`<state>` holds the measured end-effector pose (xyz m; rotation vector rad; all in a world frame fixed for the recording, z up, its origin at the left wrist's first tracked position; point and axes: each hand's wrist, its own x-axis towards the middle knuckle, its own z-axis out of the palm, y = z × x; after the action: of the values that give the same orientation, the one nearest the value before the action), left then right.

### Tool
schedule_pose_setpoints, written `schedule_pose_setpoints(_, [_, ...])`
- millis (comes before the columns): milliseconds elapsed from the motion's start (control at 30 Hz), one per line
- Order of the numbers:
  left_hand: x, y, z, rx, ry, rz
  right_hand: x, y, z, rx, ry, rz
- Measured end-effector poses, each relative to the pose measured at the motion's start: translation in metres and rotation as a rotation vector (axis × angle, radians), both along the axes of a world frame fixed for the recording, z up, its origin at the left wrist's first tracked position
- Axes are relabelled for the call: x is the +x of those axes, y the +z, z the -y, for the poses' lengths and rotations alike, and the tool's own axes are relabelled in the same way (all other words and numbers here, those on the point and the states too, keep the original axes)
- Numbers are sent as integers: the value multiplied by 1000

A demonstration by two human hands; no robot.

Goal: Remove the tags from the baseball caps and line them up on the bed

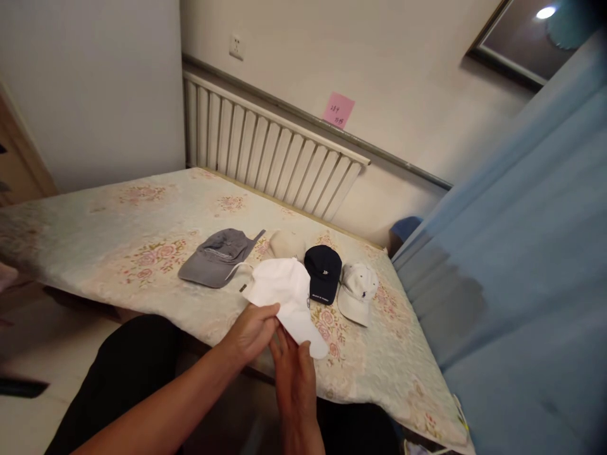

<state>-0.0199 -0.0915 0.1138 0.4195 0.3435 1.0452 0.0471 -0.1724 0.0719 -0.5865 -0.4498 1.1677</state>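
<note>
A white cap [284, 294] lies on the flowered bed cover [142, 221] near the bed's front edge. My left hand [251, 328] grips the cap's near edge, thumb on top. Just to its right, my right hand [294, 373] holds the cap's brim from below, fingers curled up against it. Behind the white cap sit a grey cap [215, 256], a beige cap [287, 243], a dark navy cap [323, 272] and an off-white cap [358, 291] in a row.
A white radiator [265, 151] runs along the wall behind the bed, with a pink sticky note [338, 110] above it. A blue curtain [521, 265] hangs at the right. My dark-clothed knees [128, 366] press against the bed's front.
</note>
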Motion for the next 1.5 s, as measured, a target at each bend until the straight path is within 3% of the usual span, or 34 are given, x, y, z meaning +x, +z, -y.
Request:
schedule_pose_setpoints(167, [9,1,21,21,-97,27,-7,3,-7,-119,-58,-18])
schedule_pose_setpoints(400, [-1,10,7,-59,4,76,2,6,-4,-25,-75,-135])
schedule_pose_setpoints(567, [-5,14,6,-79,-4,89,12,3,-3,-41,-71,-195])
schedule_pose_setpoints(800, [6,7,22,-90,-114,120,1,8,-5,27,-121,-42])
schedule_pose_setpoints(933, [7,4,27,-72,-179,131,-4,8,-9,-53,-236,42])
schedule_pose_setpoints(1133, [4,1,21,-118,-115,43,7,13,-14,-84,-198,40])
schedule_pose_setpoints(1500, [8,-3,19,-5,-87,-68,27,13,-21,-95,-203,38])
